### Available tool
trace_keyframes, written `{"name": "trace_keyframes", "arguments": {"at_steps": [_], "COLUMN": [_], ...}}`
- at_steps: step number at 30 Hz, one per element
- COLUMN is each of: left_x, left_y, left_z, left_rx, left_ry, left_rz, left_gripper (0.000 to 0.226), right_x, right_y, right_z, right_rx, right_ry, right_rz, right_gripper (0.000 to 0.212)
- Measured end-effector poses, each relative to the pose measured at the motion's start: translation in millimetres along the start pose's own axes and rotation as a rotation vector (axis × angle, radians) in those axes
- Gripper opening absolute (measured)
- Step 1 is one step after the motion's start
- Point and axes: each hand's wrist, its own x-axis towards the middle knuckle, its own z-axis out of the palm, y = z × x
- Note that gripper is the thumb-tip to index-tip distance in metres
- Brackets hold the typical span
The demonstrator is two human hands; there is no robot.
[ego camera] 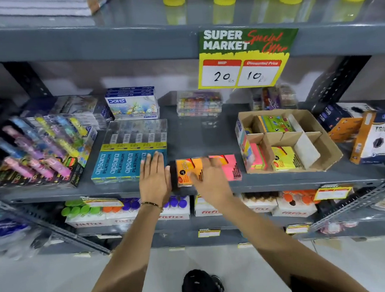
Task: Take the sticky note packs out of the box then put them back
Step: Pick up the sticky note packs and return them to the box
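Note:
An open cardboard box (322, 147) with dividers sits on the grey shelf at the right. Inside it are a yellow sticky note pack (285, 161), a pink stack (256, 156) at its left wall and a green pack (273, 122) in a rear compartment. An orange sticky note pack (186, 168) and a pink pack (230, 166) lie on the shelf left of the box. My right hand (208, 174), blurred, lies over the orange pack's right part; whether it grips the pack is unclear. Flat and open beside the orange pack, my left hand (153, 173) holds nothing.
Blue Apsara pencil packs (125, 163) lie left of my left hand. Highlighter boxes (41, 153) fill the far left, stapler boxes (366, 135) the far right. A price sign (242, 59) hangs from the upper shelf. Bare grey shelf (197, 136) stretches behind the packs.

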Motion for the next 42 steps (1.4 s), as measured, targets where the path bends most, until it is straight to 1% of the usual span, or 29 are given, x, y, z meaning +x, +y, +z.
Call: {"name": "trace_keyframes", "arguments": {"at_steps": [2,5,7,9,12,15,17,20,22,25,27,29,31,33,36,42], "left_x": [-7.4,-15.2,-16.5,-16.5,-15.6,-15.9,-15.1,-8.3,-0.4,10.2,13.3,13.5,12.8,13.7,13.5,13.1], "left_y": [-6.3,-11.9,-11.7,-12.3,-13.2,-11.7,-7.2,12.0,29.7,56.3,64.5,67.3,66.7,65.8,65.4,65.2], "left_z": [-1.3,-3.9,-6.3,-7.6,-6.9,-4.9,-4.0,0.1,5.2,16.7,25.3,35.4,42.7,47.2,47.3,46.8], "left_rx": [0.001,-0.002,-0.005,-0.003,-0.005,0.0,-0.009,-0.054,-0.117,-0.152,-0.145,-0.142,-0.142,-0.124,-0.103,-0.096], "left_ry": [-0.006,-0.012,-0.034,-0.055,-0.067,-0.03,0.028,0.11,0.125,0.08,0.036,-0.003,-0.045,-0.063,-0.071,-0.085], "left_rz": [-0.004,0.031,0.037,0.033,0.032,0.038,0.055,0.141,0.176,0.203,0.191,0.169,0.136,0.121,0.12,0.112], "left_gripper": [0.052,0.051,0.053,0.06,0.068,0.069,0.063,0.048,0.044,0.042,0.041,0.04,0.033,0.024,0.025,0.028], "right_x": [4.6,9.7,11.9,12.5,12.4,9.8,3.3,-11.0,-20.8,-34.8,-39.2,-38.4,-31.4,-21.6,-6.0,11.3], "right_y": [-12.8,-21.6,-21.1,-19.8,-16.8,-14.6,-12.5,-1.3,15.7,56.5,85.8,115.9,143.4,163.8,178.2,183.8], "right_z": [19.6,38.8,47.3,52.1,50.5,40.3,27.1,-8.5,-37.8,-82.0,-104.4,-118.4,-123.5,-122.4,-114.6,-102.0], "right_rx": [-0.088,-0.253,-0.313,-0.334,-0.327,-0.215,-0.086,0.086,0.121,0.095,0.061,0.034,0.0,-0.03,-0.077,-0.098], "right_ry": [-0.087,-0.112,-0.136,-0.126,-0.034,0.05,0.104,0.212,0.317,0.443,0.525,0.566,0.547,0.471,0.371,0.281], "right_rz": [0.06,0.127,0.16,0.157,0.111,0.06,0.006,-0.045,-0.051,0.009,0.09,0.186,0.254,0.308,0.304,0.307], "right_gripper": [0.069,0.081,0.085,0.083,0.075,0.07,0.067,0.068,0.065,0.059,0.059,0.058,0.056,0.056,0.058,0.067]}}
